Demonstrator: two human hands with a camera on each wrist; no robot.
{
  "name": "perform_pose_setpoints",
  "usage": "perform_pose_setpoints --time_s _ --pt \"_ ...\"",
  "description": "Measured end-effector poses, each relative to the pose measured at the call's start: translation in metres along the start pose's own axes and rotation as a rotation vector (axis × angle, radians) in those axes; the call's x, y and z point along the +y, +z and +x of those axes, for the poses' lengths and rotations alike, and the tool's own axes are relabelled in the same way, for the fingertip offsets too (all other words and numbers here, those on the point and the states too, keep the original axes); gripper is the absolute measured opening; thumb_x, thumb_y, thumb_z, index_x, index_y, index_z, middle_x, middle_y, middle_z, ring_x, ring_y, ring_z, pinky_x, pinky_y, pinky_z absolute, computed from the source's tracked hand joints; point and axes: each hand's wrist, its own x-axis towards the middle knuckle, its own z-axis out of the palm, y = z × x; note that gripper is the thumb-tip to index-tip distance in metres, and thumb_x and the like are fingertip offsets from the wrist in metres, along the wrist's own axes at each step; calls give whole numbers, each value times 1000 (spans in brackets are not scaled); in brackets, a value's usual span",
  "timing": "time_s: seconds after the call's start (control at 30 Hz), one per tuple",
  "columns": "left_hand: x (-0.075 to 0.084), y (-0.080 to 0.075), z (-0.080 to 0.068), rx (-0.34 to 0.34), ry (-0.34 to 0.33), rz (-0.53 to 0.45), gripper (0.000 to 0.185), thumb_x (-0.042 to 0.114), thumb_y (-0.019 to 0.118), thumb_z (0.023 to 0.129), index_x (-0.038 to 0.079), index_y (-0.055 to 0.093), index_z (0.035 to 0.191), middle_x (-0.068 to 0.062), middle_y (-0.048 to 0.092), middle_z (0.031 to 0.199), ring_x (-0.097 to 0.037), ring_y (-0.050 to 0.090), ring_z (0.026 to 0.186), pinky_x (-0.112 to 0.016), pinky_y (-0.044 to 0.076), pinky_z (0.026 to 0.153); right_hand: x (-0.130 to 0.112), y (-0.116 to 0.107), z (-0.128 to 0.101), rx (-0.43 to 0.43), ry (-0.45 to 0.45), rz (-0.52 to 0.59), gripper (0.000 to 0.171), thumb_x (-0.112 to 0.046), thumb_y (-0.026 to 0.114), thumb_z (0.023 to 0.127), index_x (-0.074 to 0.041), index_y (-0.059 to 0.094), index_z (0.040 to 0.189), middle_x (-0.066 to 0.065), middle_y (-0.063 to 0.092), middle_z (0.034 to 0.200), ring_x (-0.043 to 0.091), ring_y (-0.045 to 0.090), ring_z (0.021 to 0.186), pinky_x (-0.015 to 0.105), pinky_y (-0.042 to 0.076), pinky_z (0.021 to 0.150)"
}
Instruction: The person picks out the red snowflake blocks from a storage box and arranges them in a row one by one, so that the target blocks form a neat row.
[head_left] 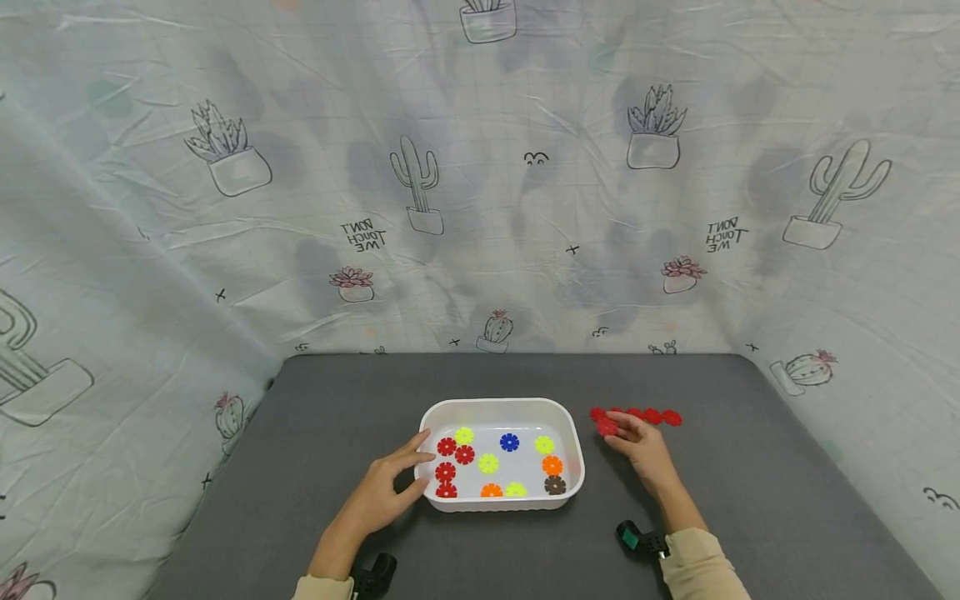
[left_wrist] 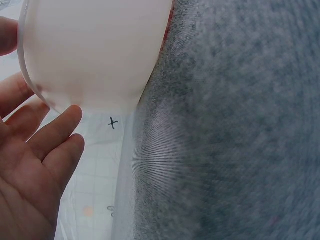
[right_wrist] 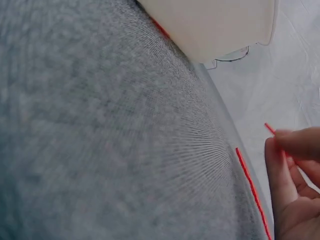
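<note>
I see a red flower-shaped disc [head_left: 606,427] pinched in the right hand [head_left: 643,450], at the left end of a row of red discs [head_left: 651,416] lying flat on the grey mat, just right of the white tray [head_left: 576,450]. The disc looks held slightly off the mat, hard to tell. The left hand [head_left: 386,486] rests against the tray's left wall, fingers straight. The tray sits level and holds flat red, yellow, orange, blue and brown discs [head_left: 488,463].
</note>
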Motion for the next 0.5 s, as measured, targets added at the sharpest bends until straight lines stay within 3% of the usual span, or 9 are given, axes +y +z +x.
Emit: perform_pose_setpoints --time_s 0.27,0.5 --pt "0 -1 0 3 13 5 32 21 66 88 11 67 118 -1 43 148 -23 45 132 -53 40 102 9 0 3 -7 6 -153 44 -5 69 84 2 57 126 21 58 124 4 54 95 15 47 74" --pt "1 -1 0 4 10 -7 33 23 66 88 11 67 118 -1 43 147 -22 45 133 -52 40 102 13 1 5 -11 -83 -262 39 -2 69 83 2 61 121 23 62 120 31 61 105 17 49 76"
